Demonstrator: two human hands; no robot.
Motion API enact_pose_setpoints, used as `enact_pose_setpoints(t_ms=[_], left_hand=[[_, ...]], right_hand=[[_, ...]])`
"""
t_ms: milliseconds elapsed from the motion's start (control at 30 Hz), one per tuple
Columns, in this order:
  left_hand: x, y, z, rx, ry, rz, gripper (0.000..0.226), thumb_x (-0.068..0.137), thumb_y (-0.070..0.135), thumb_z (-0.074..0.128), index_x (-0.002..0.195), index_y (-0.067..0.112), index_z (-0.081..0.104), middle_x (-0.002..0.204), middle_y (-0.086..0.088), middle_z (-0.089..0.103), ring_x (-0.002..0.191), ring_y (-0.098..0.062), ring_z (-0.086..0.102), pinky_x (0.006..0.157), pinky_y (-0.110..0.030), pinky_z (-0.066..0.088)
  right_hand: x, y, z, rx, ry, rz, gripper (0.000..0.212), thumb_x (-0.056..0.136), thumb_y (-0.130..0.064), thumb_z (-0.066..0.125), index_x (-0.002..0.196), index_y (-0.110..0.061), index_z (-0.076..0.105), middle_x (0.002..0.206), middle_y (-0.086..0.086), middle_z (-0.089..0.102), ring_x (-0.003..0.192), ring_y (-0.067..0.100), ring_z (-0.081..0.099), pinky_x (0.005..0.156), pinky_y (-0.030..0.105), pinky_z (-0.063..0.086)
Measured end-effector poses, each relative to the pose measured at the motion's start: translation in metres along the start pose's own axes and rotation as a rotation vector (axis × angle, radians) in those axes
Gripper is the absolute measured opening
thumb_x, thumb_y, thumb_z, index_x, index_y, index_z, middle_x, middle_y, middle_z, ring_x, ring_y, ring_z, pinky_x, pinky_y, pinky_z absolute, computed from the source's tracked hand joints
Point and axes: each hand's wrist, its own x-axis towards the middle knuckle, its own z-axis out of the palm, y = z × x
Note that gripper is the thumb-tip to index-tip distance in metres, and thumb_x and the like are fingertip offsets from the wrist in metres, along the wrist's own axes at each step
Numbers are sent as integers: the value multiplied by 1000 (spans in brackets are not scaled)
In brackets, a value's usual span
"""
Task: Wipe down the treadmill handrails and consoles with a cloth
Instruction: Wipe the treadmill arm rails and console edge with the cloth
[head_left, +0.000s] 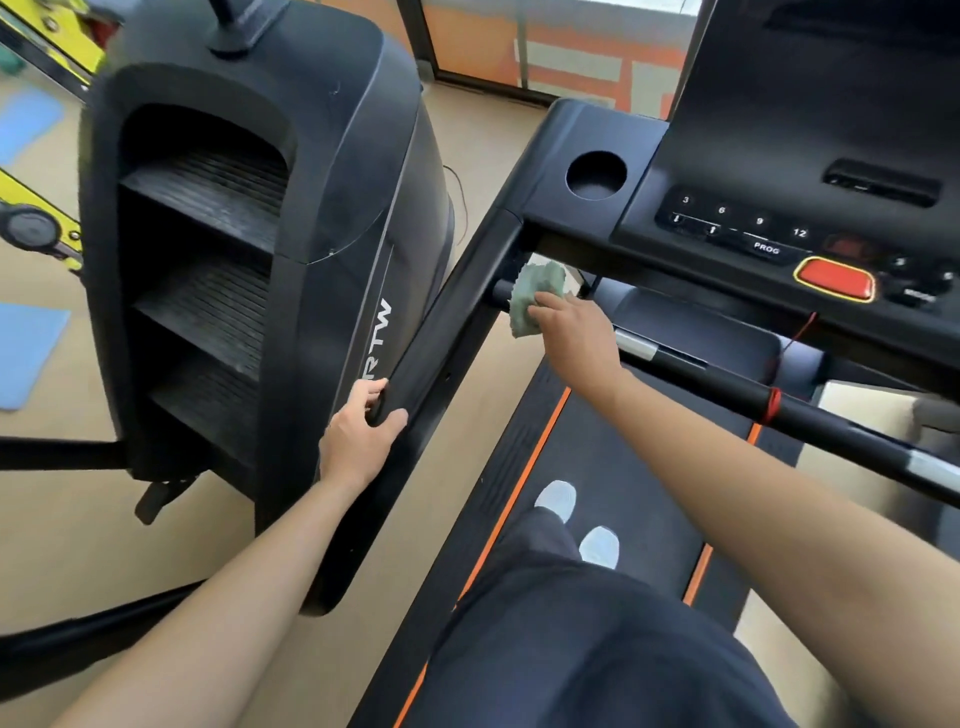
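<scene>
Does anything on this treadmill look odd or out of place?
Only one thing: a red cord is wound round the crossbar, with a thin strand running up toward the console. It looks tied off rather than hanging free. Nothing else looks spilled or broken.
</scene>
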Motion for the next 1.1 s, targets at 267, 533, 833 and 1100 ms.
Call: enact_pose_setpoints(t_ms=[267,533,833,1100], left_hand=[[37,110,55,170,168,296,52,82,25,73,130,26,57,142,-1,52,133,-27,44,108,-51,34],[46,212,145,271,-161,1011,37,88,50,55,113,29,74,118,10,71,115,-21,59,96,-41,36],[37,254,197,214,-386,1267,18,81,36,78,94,24,78,96,6,75,92,-22,67,79,-37,45],[-8,282,237,111,-375,1430,12,81,34,77,88,25,78,92,9,71,87,-19,63,75,-34,41]], right_hand=[[-56,55,-26,-36,24,102,24,69,7,64,80,-14,66,75,1,57,60,31,52,50,32,28],[-99,76,-53,103,90,258,22,82,-4,66,100,-12,76,108,2,75,84,35,70,64,47,56],[-153,87,-79,-69,206,359,24,83,-3,64,101,-13,77,112,-2,75,93,30,71,79,40,56],[-214,116,-99,-132,235,443,24,89,-5,60,105,-13,75,118,1,73,106,26,69,88,39,54]])
